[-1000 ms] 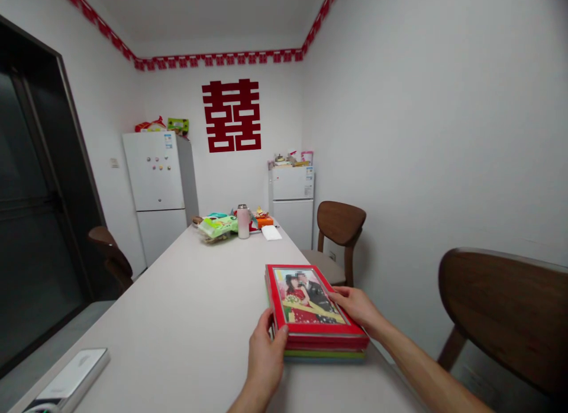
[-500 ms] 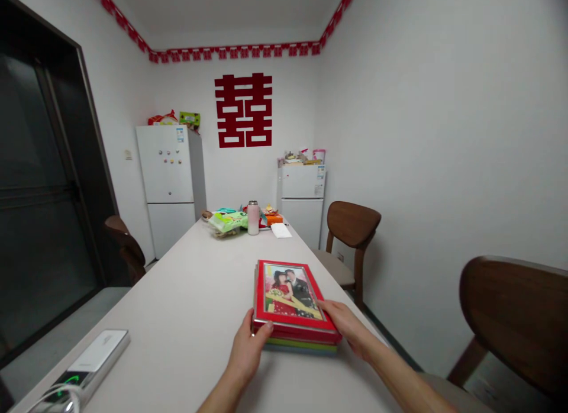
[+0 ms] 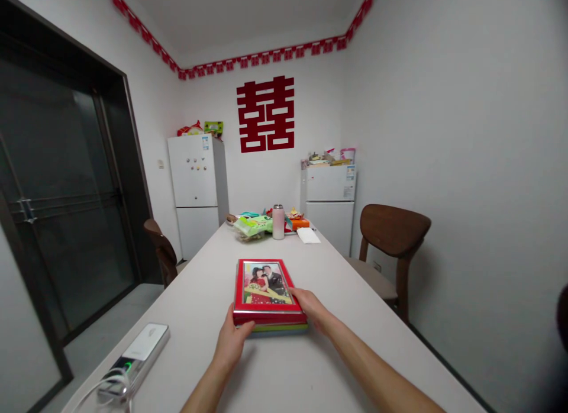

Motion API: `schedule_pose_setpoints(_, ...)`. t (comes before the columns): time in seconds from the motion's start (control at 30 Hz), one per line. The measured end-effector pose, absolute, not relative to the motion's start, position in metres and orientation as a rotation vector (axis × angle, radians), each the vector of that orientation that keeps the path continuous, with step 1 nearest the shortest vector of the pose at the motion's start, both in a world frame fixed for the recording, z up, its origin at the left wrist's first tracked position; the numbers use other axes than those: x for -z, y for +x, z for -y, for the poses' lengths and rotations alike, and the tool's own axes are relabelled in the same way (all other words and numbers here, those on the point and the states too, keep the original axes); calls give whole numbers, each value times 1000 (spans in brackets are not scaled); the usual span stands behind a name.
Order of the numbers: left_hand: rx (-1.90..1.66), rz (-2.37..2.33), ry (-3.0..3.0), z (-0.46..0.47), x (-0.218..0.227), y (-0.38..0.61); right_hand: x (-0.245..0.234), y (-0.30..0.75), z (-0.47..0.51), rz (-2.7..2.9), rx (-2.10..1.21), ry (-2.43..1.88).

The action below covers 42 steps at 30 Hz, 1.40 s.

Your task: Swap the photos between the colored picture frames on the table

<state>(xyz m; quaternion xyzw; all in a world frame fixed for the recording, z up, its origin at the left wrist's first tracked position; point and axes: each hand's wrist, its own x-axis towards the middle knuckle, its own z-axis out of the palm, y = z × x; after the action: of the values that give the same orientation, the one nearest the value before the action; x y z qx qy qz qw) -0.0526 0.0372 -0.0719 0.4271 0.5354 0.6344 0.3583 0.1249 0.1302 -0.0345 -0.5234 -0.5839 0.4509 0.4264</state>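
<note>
Left hand (image 3: 233, 342) and right hand (image 3: 313, 306) grip red frame (image 3: 264, 286) on white table (image 3: 350, 324).

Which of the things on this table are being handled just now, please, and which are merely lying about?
In hand: red photo album, on top of a green flat item; left hand grips its near corner, right hand touches its right edge.
Lying about: white device with cable, pink flask, green packets, white napkin, orange box.

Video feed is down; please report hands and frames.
Left hand grips photo frame stack, near-left corner. Right hand on its right edge. Stack flat on table, nothing beside it.
</note>
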Motion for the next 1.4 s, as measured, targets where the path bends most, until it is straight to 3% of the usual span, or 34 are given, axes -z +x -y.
schedule_pose_setpoints(0.13,-1745,-1493,973,-33,73,-62,36,138,-136,1410,-1016,-1335)
schedule_pose_setpoints(0.27,-1898,-1502,942,-20,37,-55,19,134,-113,1440,-999,-1199)
schedule_pose_setpoints(0.43,-1858,-1018,1167,0,-39,-5,-28,108,-55,1418,-1290,-417)
schedule_pose_setpoints(0.53,-1728,-676,1180,9,-61,16,-45,103,-34,1360,-1385,-258)
schedule_pose_setpoints(0.77,-1666,-703,1076,11,-40,15,-30,107,-28,1309,-1488,-346)
schedule_pose_setpoints(0.97,-1633,-923,852,6,-19,0,-12,107,-41,921,-1693,-647)
schedule_pose_setpoints(1.23,-1361,-997,820,7,-24,4,-15,98,-29,1139,-1858,-722)
schedule_pose_setpoints(1.3,-1353,-1035,807,6,-17,4,-10,97,-31,1270,-1744,-785)
schedule_pose_setpoints(1.4,-1325,-1116,769,3,7,1,2,100,-44,1709,-1078,-993)
